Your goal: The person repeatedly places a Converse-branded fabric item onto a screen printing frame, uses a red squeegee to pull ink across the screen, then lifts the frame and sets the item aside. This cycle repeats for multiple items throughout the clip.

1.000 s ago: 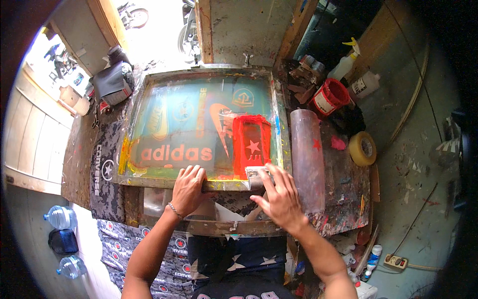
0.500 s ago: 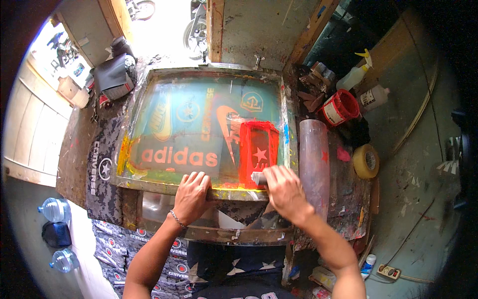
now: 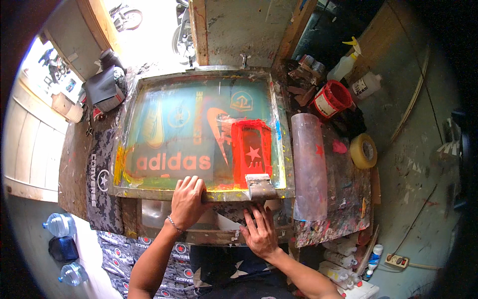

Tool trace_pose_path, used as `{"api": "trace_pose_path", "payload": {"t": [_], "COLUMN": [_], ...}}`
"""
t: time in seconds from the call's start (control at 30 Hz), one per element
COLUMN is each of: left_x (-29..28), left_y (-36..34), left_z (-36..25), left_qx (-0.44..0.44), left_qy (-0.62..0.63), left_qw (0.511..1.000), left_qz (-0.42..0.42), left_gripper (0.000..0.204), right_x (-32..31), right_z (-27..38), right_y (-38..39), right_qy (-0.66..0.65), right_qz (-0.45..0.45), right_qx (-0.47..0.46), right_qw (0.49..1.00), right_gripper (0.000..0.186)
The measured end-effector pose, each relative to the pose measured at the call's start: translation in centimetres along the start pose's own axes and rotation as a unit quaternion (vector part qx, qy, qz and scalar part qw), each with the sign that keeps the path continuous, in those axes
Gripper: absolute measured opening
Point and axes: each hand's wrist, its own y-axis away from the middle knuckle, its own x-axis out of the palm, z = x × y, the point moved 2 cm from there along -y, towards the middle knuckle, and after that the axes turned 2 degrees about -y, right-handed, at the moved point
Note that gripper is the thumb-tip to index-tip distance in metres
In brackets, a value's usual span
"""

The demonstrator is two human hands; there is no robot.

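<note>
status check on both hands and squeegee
Left hand gripping near edge of screen frame. Right hand open, just short of it. Squeegee unheld, resting across that edge.

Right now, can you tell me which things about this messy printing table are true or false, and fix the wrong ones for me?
1. The left hand is on the near edge of the screen-printing frame. True.
2. The right hand is gripping the squeegee. False: the squeegee rests on the near edge of the frame, and the right hand is below it, not holding it.
3. Red ink is spread on the right part of the mesh. True.
4. The tape roll lies to the left of the frame. False: it lies to the right.
5. A bracelet is on the left wrist. True.
6. The spray bottle has a blue trigger head. False: it is yellow.
</note>
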Motion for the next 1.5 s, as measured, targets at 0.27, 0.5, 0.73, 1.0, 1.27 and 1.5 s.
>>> {"api": "trace_pose_path", "payload": {"t": [0.27, 0.5, 0.73, 1.0, 1.27, 1.5], "left_x": [-0.05, -0.24, -0.27, -0.23, -0.26, 0.06], "left_y": [0.36, 0.28, 0.27, 0.23, 0.14, -0.11], "left_z": [-0.18, -0.41, -0.34, -0.23, -0.11, -0.03], "left_qx": [-0.001, -0.005, -0.003, 0.006, 0.003, 0.003], "left_qy": [0.007, 0.013, 0.020, 0.022, 0.025, 0.019], "left_qw": [1.000, 1.000, 1.000, 1.000, 1.000, 1.000], "left_qz": [-0.004, -0.010, -0.005, -0.013, -0.003, 0.000], "left_gripper": [0.055, 0.054, 0.053, 0.053, 0.053, 0.053], "right_x": [1.56, 1.64, 1.39, 1.45, 1.45, 1.35], "right_z": [-0.91, -0.97, -0.88, -0.90, -0.97, -0.76], "right_y": [1.44, 1.25, 1.13, 1.11, 1.19, 1.08], "right_qy": [-0.052, -0.060, -0.065, -0.066, -0.066, -0.065], "right_qz": [0.018, 0.002, -0.003, -0.008, -0.004, -0.006], "right_qx": [0.007, -0.003, -0.006, -0.009, -0.008, -0.008], "right_qw": [0.998, 0.998, 0.998, 0.998, 0.998, 0.998], "right_gripper": [0.047, 0.046, 0.043, 0.040, 0.040, 0.041]}}
